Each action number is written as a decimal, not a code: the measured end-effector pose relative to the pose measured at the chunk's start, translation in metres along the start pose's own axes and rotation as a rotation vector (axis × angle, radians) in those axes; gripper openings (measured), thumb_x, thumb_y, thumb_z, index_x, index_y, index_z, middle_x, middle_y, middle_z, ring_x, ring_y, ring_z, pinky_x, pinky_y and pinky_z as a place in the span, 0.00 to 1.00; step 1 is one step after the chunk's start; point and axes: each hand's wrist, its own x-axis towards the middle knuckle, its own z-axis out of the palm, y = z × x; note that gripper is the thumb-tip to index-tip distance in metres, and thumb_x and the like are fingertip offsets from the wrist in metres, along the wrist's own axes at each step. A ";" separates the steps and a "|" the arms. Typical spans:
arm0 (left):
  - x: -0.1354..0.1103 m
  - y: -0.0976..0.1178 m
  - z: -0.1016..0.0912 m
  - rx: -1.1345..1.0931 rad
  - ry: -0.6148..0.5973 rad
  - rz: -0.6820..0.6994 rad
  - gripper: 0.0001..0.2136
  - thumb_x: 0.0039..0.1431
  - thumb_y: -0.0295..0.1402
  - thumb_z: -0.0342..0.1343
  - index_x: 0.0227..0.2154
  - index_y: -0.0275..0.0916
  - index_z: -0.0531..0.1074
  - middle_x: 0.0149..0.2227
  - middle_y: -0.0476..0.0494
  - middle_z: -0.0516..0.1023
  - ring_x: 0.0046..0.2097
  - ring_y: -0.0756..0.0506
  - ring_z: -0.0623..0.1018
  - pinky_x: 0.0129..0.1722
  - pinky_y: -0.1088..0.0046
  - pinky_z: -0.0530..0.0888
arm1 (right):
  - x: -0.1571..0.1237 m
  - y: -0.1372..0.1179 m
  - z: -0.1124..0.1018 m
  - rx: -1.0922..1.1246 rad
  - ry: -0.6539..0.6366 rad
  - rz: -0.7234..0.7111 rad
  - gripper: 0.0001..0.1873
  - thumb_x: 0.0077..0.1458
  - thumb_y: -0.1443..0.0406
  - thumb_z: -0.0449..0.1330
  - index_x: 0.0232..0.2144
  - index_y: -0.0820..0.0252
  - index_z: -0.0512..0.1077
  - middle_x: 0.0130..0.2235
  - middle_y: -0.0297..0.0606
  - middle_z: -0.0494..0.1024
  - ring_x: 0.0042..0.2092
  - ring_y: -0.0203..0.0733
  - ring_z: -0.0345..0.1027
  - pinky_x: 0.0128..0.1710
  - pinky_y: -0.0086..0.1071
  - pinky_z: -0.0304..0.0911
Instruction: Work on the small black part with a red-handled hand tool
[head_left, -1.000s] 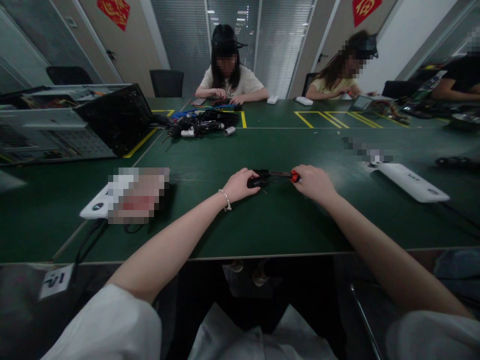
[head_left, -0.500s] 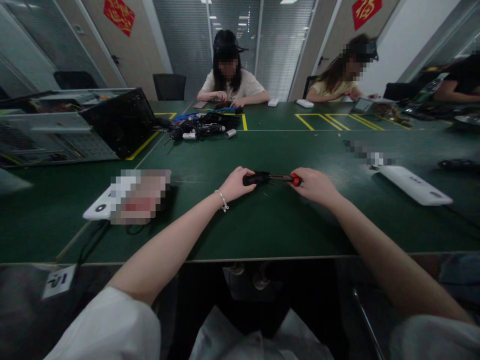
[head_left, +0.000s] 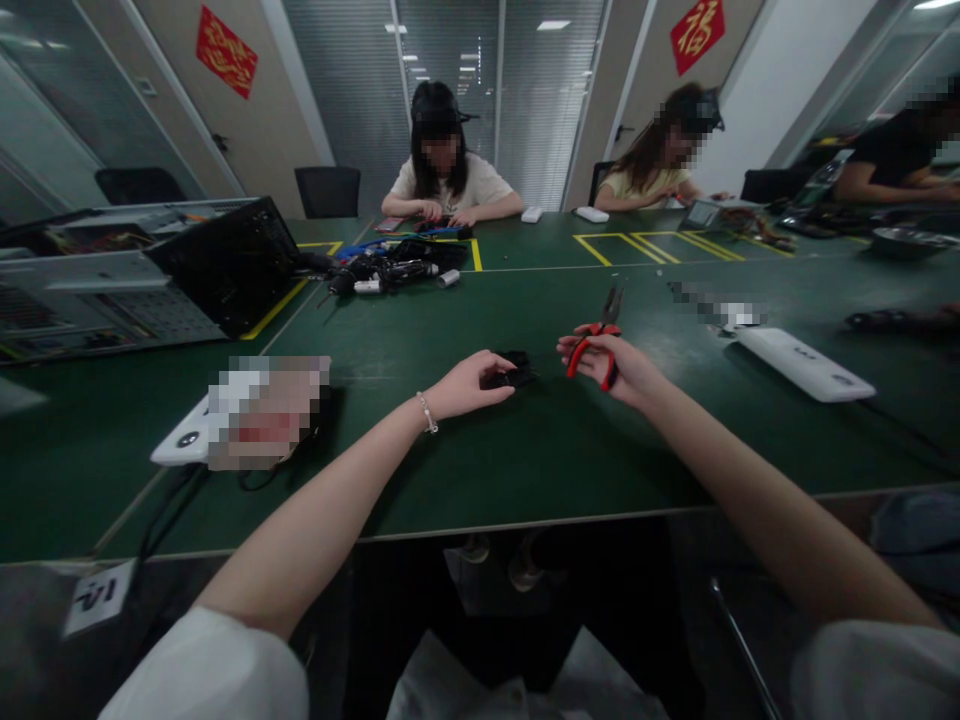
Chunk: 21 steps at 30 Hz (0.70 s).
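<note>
Right hand [head_left: 624, 370] fingers round red-handled pliers [head_left: 602, 330]; left hand [head_left: 466, 386] curled at black part [head_left: 520, 366], grip unclear; loose hold could let part skid

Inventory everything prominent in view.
Pliers: 1, red-handled, in right hand
Black part: 1, black, at left hand
White devices: 4, white, two nearby, two far
Computer case: 1, grey and black, left
Cable pile: 1, mostly black, beyond left hand
Table: 1, green, beneath both hands
Coworkers: 3, pale or dark tops, across table
Chairs: several, black, background
Signs: 2, red and gold, background
Left hand: 1, bare, at black part
Right hand: 1, bare, holding pliers
</note>
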 end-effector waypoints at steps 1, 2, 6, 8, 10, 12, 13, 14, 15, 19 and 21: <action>0.000 0.001 0.001 0.024 -0.016 0.015 0.17 0.53 0.40 0.55 0.44 0.39 0.68 0.44 0.41 0.70 0.41 0.47 0.72 0.39 0.69 0.71 | 0.000 0.000 0.000 0.038 0.003 0.018 0.09 0.51 0.67 0.46 0.37 0.54 0.60 0.49 0.44 0.71 0.51 0.42 0.65 0.46 0.42 0.63; -0.001 0.003 0.003 0.043 -0.027 0.035 0.16 0.54 0.40 0.54 0.44 0.38 0.68 0.43 0.41 0.70 0.41 0.47 0.71 0.39 0.69 0.70 | 0.001 0.000 -0.001 0.061 0.006 0.030 0.09 0.51 0.67 0.45 0.37 0.54 0.59 0.50 0.44 0.71 0.51 0.42 0.65 0.46 0.43 0.63; 0.001 0.007 0.011 0.084 -0.043 0.088 0.16 0.54 0.39 0.54 0.44 0.39 0.67 0.43 0.41 0.70 0.42 0.46 0.71 0.41 0.67 0.70 | 0.003 -0.001 -0.009 0.041 -0.002 0.047 0.11 0.50 0.66 0.43 0.37 0.54 0.60 0.49 0.45 0.71 0.51 0.44 0.65 0.44 0.46 0.63; 0.003 0.008 0.015 0.086 -0.040 0.089 0.16 0.54 0.39 0.54 0.44 0.38 0.67 0.44 0.41 0.69 0.43 0.46 0.71 0.42 0.66 0.70 | 0.005 -0.001 -0.014 0.024 -0.017 0.046 0.12 0.50 0.66 0.43 0.37 0.55 0.62 0.47 0.45 0.73 0.50 0.45 0.66 0.44 0.47 0.63; 0.005 0.007 0.019 0.075 -0.035 0.088 0.16 0.54 0.38 0.54 0.45 0.38 0.66 0.44 0.41 0.69 0.44 0.46 0.71 0.43 0.66 0.70 | 0.007 -0.001 -0.017 0.075 -0.024 0.057 0.13 0.50 0.65 0.43 0.36 0.56 0.63 0.44 0.45 0.74 0.50 0.45 0.66 0.44 0.48 0.62; 0.008 0.006 0.023 0.055 -0.023 0.095 0.16 0.55 0.38 0.54 0.45 0.37 0.66 0.45 0.41 0.69 0.45 0.46 0.71 0.45 0.66 0.70 | 0.008 -0.001 -0.018 0.180 -0.025 0.092 0.12 0.51 0.65 0.43 0.35 0.56 0.64 0.43 0.44 0.74 0.49 0.45 0.67 0.45 0.47 0.62; 0.009 0.005 0.025 0.048 -0.013 0.098 0.16 0.55 0.38 0.54 0.45 0.37 0.66 0.45 0.40 0.69 0.45 0.46 0.71 0.46 0.66 0.70 | 0.008 -0.002 -0.018 0.238 -0.016 0.116 0.12 0.51 0.65 0.44 0.35 0.57 0.64 0.42 0.44 0.75 0.48 0.44 0.67 0.45 0.46 0.62; 0.010 0.004 0.027 0.046 -0.007 0.098 0.16 0.55 0.38 0.54 0.45 0.37 0.66 0.45 0.40 0.69 0.45 0.46 0.71 0.46 0.66 0.70 | 0.008 -0.002 -0.017 0.293 -0.002 0.144 0.12 0.51 0.65 0.44 0.35 0.57 0.65 0.41 0.43 0.75 0.47 0.44 0.68 0.46 0.45 0.62; 0.011 0.003 0.028 0.045 0.003 0.100 0.16 0.55 0.37 0.54 0.45 0.37 0.66 0.45 0.40 0.69 0.45 0.46 0.71 0.46 0.66 0.70 | 0.007 -0.003 -0.016 0.340 0.016 0.173 0.12 0.51 0.65 0.44 0.35 0.58 0.65 0.40 0.43 0.75 0.46 0.44 0.68 0.46 0.44 0.63; 0.010 0.001 0.027 0.067 0.046 0.089 0.15 0.55 0.36 0.54 0.45 0.38 0.67 0.45 0.41 0.69 0.45 0.46 0.71 0.47 0.64 0.70 | 0.004 -0.005 -0.010 0.455 0.075 0.248 0.12 0.51 0.63 0.48 0.37 0.60 0.66 0.39 0.45 0.75 0.43 0.45 0.70 0.44 0.44 0.64; 0.008 0.001 0.025 0.088 0.054 0.067 0.16 0.54 0.36 0.55 0.45 0.38 0.67 0.45 0.41 0.69 0.45 0.45 0.71 0.46 0.64 0.70 | 0.004 -0.005 -0.009 0.468 0.104 0.254 0.12 0.53 0.62 0.48 0.37 0.60 0.65 0.39 0.47 0.75 0.42 0.45 0.70 0.43 0.43 0.65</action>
